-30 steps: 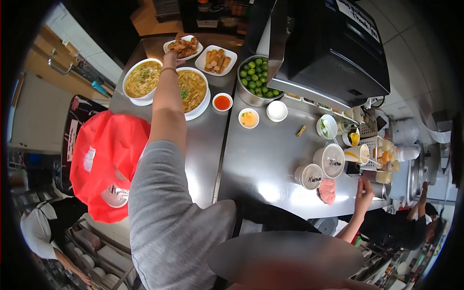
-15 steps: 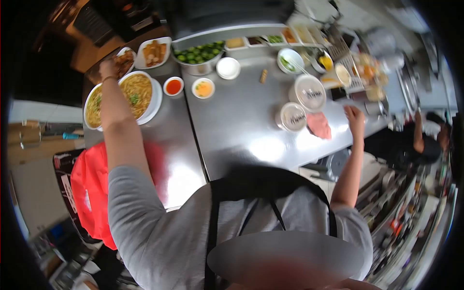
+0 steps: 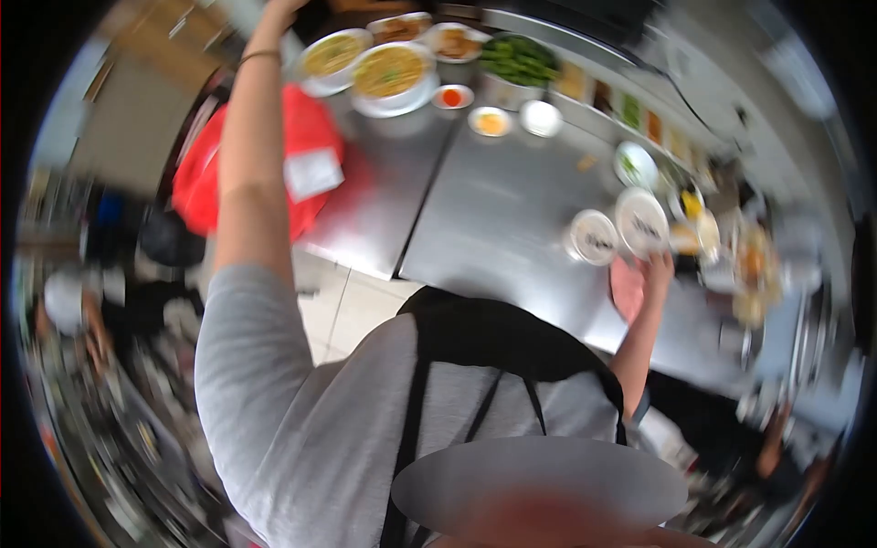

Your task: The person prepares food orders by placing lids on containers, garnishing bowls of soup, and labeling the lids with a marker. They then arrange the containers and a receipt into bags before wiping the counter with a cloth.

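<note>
Head view, from my remote station. At the upper edge, the left hand [image 3: 285, 7] is partly cut off beyond the left noodle bowl [image 3: 316, 89]; I cannot tell whether its fingers are spread, pressed together or pinching anything. The left forearm crosses in front of a red bag [image 3: 315, 110] bearing a white label [image 3: 313, 173]. To the right, I observe the right hand [image 3: 656, 265] with its fingers bent at the near edge of the larger lidded tub [image 3: 641, 222] — blur prevents me from telling whether they pinch it or merely lie beside it. This tub stands on the right part of the metal worktop [image 3: 493, 201], just beside the smaller lidded tub [image 3: 594, 239]; the dark writing on both lids is too blurred for me to read. A pink cloth [image 3: 627, 288] lies just below the tubs, partly behind the right hand.

Near the far edge, the right noodle bowl [image 3: 355, 84] stands beside the left one. Behind and beside them are two dishes of browned food. Farther right, I note a cup of red sauce [image 3: 453, 97], a cup with yellow-orange contents [image 3: 491, 122] and a metal bowl [image 3: 512, 95] heaped with green produce [image 3: 519, 59].
</note>
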The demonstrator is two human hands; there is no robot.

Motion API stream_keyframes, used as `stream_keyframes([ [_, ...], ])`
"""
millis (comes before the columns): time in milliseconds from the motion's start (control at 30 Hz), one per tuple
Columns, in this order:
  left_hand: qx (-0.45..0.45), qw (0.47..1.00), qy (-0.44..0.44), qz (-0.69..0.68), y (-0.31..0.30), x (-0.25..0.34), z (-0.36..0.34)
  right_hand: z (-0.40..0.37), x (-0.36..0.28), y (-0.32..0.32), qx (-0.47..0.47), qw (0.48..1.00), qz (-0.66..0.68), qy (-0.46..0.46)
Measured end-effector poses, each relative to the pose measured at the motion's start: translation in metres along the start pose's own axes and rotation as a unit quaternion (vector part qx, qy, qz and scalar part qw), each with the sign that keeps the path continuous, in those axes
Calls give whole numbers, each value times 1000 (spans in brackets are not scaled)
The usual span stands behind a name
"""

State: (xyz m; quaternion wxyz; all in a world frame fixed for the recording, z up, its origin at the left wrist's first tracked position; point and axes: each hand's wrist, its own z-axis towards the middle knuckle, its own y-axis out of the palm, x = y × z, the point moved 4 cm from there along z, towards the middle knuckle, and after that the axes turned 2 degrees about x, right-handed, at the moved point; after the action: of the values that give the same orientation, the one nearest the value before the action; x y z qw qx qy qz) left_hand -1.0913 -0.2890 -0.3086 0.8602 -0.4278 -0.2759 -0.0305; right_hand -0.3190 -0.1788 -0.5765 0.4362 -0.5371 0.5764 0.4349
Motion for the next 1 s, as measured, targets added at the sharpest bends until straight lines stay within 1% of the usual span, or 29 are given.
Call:
stream_keyframes([
  [33, -5, 988, -119, -96, -22, 2, -29, 6, 0, -5, -25, 999, 13, -16],
  [67, 44, 986, -149, -63, -55, 24, -65, 12, 1, -12, -23, 999, 26, -22],
  [100, 62, 980, -185, -48, -85, 39, -100, 13, -4, -18, 7, 1000, 5, -30],
  [133, 73, 973, -217, -38, -109, 44, -128, 9, -14, -24, 26, 998, 2, -60],
  [167, 64, 975, -207, -49, -129, 4, -145, 2, -27, -28, 24, 996, -3, -80],
  [200, 72, 973, -216, -39, -147, -9, -171, -5, -42, -35, 29, 995, -6, -99],
  [267, 93, 974, -153, 137, -177, -11, -217, -25, -77, -41, 27, 993, -53, -107],
  [300, 97, 973, -158, 141, -181, -11, -239, -39, -93, -36, 33, 991, -64, -110],
  [333, 74, 960, -227, 144, -181, -15, -263, -53, -107, -31, 41, 990, -76, -113],
  [367, 51, 943, -294, 145, -180, -22, -284, -61, -114, -25, 11, 992, -75, -105],
  [400, 44, 934, -284, 211, -176, -27, -296, -68, -118, -16, 8, 992, -75, -105],
  [433, 40, 945, -227, 231, -166, -29, -301, -74, -120, 1, -45, 992, -65, -102],
  [467, 37, 953, -168, 249, -153, -32, -303, -81, -123, 22, -97, 989, -53, -99],
  [533, 43, 917, -74, 390, -121, -38, -299, -108, -124, 91, -184, 979, -1, -91],
  [600, -34, 907, -62, 414, -93, -15, -284, -152, -126, 179, -242, 967, 53, -65],
  [633, -33, 909, -55, 413, -87, -11, -277, -159, -117, 217, -330, 940, 80, -36],
  [667, -86, 905, -65, 411, -77, -14, -271, -181, -114, 259, -381, 918, 114, -10],
  [700, -138, 899, -74, 409, -74, -22, -268, -203, -113, 300, -438, 893, 106, 0],
  [733, -137, 901, -66, 407, -78, -35, -259, -237, -119, 343, -493, 862, 118, 11],
  [800, -249, 874, -53, 415, -76, -69, -239, -285, -110, 416, -580, 802, 138, 38],
  [833, -251, 875, -45, 411, -81, -78, -230, -303, -99, 450, -605, 781, 134, 75],
  [867, -190, 920, 5, 344, -92, -78, -216, -319, -85, 481, -630, 757, 131, 112],
  [900, -126, 952, 57, 272, -106, -74, -202, -333, -71, 510, -644, 740, 124, 147],
  [933, -128, 963, 32, 234, -118, -75, -191, -344, -59, 536, -657, 722, 117, 182],
  [1000, -129, 977, 32, 168, -131, -94, -180, -356, -43, 578, -649, 730, 102, 189],
])
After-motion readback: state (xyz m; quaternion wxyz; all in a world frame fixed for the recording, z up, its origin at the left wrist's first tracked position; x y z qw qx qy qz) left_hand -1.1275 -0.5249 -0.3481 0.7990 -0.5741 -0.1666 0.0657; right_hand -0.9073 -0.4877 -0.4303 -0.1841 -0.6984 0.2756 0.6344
